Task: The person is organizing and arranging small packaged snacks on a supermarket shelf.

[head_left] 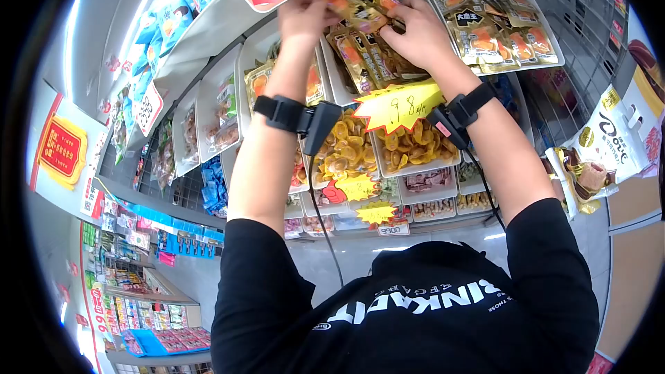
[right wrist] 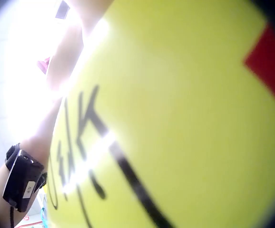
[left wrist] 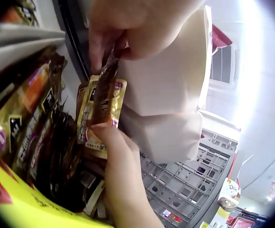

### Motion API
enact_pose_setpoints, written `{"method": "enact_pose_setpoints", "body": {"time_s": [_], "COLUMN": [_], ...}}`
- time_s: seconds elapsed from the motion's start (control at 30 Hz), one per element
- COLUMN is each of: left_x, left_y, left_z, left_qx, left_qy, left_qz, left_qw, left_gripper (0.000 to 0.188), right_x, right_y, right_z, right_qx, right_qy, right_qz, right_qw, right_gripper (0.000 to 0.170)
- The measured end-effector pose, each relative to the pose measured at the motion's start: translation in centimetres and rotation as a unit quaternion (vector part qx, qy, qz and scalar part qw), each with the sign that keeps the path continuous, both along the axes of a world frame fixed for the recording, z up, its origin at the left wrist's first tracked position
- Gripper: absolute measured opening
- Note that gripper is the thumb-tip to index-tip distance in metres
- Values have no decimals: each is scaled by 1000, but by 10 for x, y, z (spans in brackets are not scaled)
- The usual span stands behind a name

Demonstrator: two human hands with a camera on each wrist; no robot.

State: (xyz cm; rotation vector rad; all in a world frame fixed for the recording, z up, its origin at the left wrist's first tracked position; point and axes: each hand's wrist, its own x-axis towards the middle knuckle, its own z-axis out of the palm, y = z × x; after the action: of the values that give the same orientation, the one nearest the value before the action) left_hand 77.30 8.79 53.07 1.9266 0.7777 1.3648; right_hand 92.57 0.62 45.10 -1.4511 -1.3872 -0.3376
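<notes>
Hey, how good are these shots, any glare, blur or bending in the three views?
Head view: strong wide-lens bending and black corners, though the gold packets being handled look fairly clear. Left wrist view: a white glare streak along the ceiling. Right wrist view: the yellow sign fills most of the frame, slightly soft, with shiny patches and white-out at upper left.

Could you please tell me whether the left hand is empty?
No, in the left wrist view the left hand pinches one end of a packet.
</notes>
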Motion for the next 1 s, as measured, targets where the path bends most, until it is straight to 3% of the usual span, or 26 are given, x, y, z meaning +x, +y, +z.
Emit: {"method": "enact_pose_setpoints", "body": {"time_s": [0.2,0.33,0.4,0.43,0.5,0.57,0.63,0.77,1.0], "left_x": [-33,-39,-44,-44,-39,-31,-24,-12,9], "left_y": [-12,-26,-23,-24,-29,-41,-40,-39,-37], "left_z": [-10,-15,-11,-11,-8,3,13,23,23], "left_qx": [-80,-54,127,126,303,289,303,291,282], "left_qy": [-33,72,302,301,469,502,584,583,643], "left_qz": [3,66,69,71,89,98,53,34,48], "left_qw": [996,994,942,943,825,809,751,758,710], "left_gripper": [13,12,19,19,22,21,20,19,19], "right_x": [-3,-1,0,0,2,4,3,-1,-5], "right_y": [-2,1,3,4,8,11,7,-1,-5], "right_z": [1,-3,-3,-3,-6,-7,-4,-2,-1], "right_qx": [-27,-8,-12,-12,2,-9,-19,-42,-83], "right_qy": [-20,-36,-29,-31,-35,-52,-69,-107,-163], "right_qz": [-2,-5,1,2,12,9,6,-14,-43], "right_qw": [999,999,1000,999,999,999,997,993,982], "right_gripper": [36,33,31,31,30,35,39,52,59]}}
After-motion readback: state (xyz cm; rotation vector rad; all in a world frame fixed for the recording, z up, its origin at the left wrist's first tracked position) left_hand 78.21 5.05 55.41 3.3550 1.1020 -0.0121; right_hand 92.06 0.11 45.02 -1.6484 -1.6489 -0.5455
